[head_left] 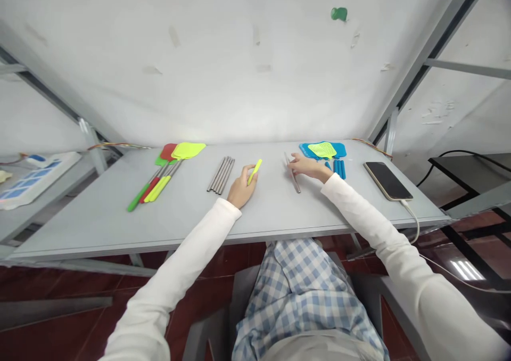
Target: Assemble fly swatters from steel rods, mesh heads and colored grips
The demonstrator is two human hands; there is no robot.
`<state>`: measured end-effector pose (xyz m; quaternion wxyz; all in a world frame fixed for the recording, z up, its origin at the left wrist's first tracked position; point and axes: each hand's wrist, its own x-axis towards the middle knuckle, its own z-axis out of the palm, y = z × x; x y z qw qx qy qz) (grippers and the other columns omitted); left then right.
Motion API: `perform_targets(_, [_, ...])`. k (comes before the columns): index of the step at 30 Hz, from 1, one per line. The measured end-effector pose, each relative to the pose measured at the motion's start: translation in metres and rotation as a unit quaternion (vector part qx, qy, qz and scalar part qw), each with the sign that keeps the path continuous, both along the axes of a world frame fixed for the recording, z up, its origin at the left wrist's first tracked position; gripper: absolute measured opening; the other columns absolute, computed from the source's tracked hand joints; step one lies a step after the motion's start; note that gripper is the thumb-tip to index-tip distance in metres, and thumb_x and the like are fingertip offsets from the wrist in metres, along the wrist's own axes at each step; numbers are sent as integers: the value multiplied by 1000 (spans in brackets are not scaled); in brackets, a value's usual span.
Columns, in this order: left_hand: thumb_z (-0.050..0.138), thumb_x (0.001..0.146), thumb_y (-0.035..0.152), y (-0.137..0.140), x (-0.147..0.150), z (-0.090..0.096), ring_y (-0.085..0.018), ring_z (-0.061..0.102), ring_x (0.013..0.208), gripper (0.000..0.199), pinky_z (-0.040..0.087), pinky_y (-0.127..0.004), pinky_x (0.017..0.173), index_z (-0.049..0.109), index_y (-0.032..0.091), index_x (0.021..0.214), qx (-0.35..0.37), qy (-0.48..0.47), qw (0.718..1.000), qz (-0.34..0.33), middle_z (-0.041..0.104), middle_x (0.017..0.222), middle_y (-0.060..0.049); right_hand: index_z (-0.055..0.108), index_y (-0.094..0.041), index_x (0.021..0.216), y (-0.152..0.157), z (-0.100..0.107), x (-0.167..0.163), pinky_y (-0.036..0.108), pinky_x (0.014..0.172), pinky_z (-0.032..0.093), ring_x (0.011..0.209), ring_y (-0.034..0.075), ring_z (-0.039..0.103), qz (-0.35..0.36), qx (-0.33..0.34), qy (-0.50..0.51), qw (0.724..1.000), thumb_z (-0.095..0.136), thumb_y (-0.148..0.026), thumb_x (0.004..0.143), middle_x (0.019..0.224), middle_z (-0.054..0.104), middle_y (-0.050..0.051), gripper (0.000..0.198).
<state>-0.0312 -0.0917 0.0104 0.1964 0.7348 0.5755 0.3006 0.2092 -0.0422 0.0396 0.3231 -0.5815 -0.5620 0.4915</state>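
Yellow handle (254, 172) first: it's in the left hand (241, 188), over the middle of the table (179, 225), tilted, upper end sticking out past the fingers. I read the left grip as clamped on that handle. My right hand (306, 167) has thumb and fingers together on a single metal rod (295, 180), which slants, lower end toward the near edge; can't tell whether that end touches the tabletop. Handle and rod are apart, bare tabletop between them.

Just left of the left hand I've got a row of metal rods (221, 175), side by side. Further left, a fanned stack of fly swatters: yellow head (190, 150) on top, red head (169, 150) and a green one partly under it, handles toward me in green (138, 197), red and yellow.

Beside the right wrist, blue handles (339, 169) lie together, partly hidden by the hand. Behind them, blue swatter heads (339, 149) with a yellow mesh head (322, 149) on top.

Right end of the table: phone (388, 181), dark screen up, white cable (411, 209) plugged in. Pale wall (239, 84) behind, checked cloth (303, 286) over the lap below.
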Motion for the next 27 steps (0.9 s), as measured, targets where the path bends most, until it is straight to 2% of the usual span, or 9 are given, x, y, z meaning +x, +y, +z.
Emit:
perform_targets(2, [37, 95, 43, 1, -1, -2, -16, 53, 57, 44, 34, -25, 60, 43, 22, 133, 4, -10, 1000, -6, 57, 65, 3, 52, -17, 125, 1, -5, -9, 38, 87, 50, 91, 22, 61, 24, 54, -99, 993, 62, -14, 74, 106, 63, 12, 53])
perform_targets(5, [35, 96, 43, 0, 3, -1, -17, 58, 62, 44, 38, -26, 64, 42, 22, 133, 7, 13, 999, -36, 61, 70, 2, 62, -16, 112, -1, -9, -18, 41, 105, 37, 112, 24, 54, 65, 169, -202, 963, 49, -26, 89, 113, 62, 14, 29])
perform_targets(9, [30, 98, 47, -2, 13, 3, -19, 63, 72, 45, 42, -27, 70, 43, 26, 135, 24, 51, 995, -83, 64, 76, 1, 61, -20, 95, -9, -14, -28, 34, 97, 41, 102, 18, 55, 137, 274, -90, 948, 38, -43, 96, 102, 63, 6, 33])
perform_targets(13, [29, 99, 45, 1, 23, 5, -18, 63, 81, 44, 46, -29, 76, 44, 31, 137, 76, 79, 991, -83, 64, 101, -3, 56, -22, 88, -11, -19, -26, 27, 72, 45, 80, 14, 55, 125, 266, 34, 955, 54, -54, 87, 87, 61, 1, 33])
perform_targets(16, [37, 96, 43, 7, 22, 0, -19, 60, 95, 41, 49, -34, 85, 49, 28, 133, 95, 94, 987, -93, 51, 123, -8, 53, -22, 78, -8, -18, -14, 25, 65, 45, 74, 13, 55, 88, 230, 92, 965, 62, -63, 77, 79, 60, 0, 42])
perform_targets(18, [48, 92, 40, 13, 16, -6, -20, 57, 104, 39, 46, -39, 96, 53, 22, 126, 98, 102, 984, -106, 44, 127, -11, 50, -22, 73, -6, -17, -2, 25, 65, 46, 74, 13, 56, 51, 208, 135, 967, 63, -69, 71, 82, 62, 1, 49])
perform_targets(21, [50, 90, 30, 21, 5, -13, -21, 52, 110, 28, 39, -44, 107, 59, 20, 115, 91, 118, 980, -130, 47, 121, -10, 49, -22, 73, -5, -17, 17, 26, 64, 45, 69, 12, 55, 1, 191, 159, 969, 62, -71, 70, 80, 64, 1, 51])
perform_targets(25, [36, 93, 20, 30, -5, -12, -21, 51, 108, 29, 40, -43, 105, 63, 20, 106, 81, 133, 978, -141, 54, 107, -8, 56, -22, 80, -5, -22, 38, 28, 66, 41, 63, 14, 49, -24, 257, -2, 966, 61, -59, 80, 67, 57, -2, 37])
perform_targets(27, [33, 94, 19, 34, -10, -9, -21, 52, 108, 32, 41, -42, 104, 63, 20, 106, 91, 146, 976, -137, 54, 107, -8, 62, -21, 90, -6, -26, 45, 31, 74, 40, 68, 17, 51, -13, 314, -147, 938, 58, -49, 86, 67, 56, -1, 29])
